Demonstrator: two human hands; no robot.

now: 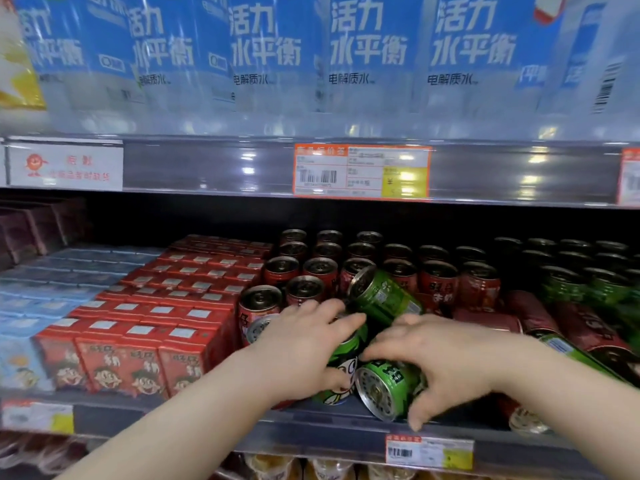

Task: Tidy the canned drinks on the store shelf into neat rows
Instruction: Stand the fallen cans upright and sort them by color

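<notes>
R hand grips tipped can, L hand grips upright can.

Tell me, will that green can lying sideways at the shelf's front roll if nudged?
Probably: the green can is a smooth cylinder on its side, so it could roll. Its end faces outward, so likely sideways along the shelf, not off. The right hand curled over it should steady it.

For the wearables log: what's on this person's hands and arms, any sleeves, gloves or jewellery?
Both forearms are bare to the frame edge, no sleeves showing. The left hand and right hand show no gloves, rings or watch.
</notes>
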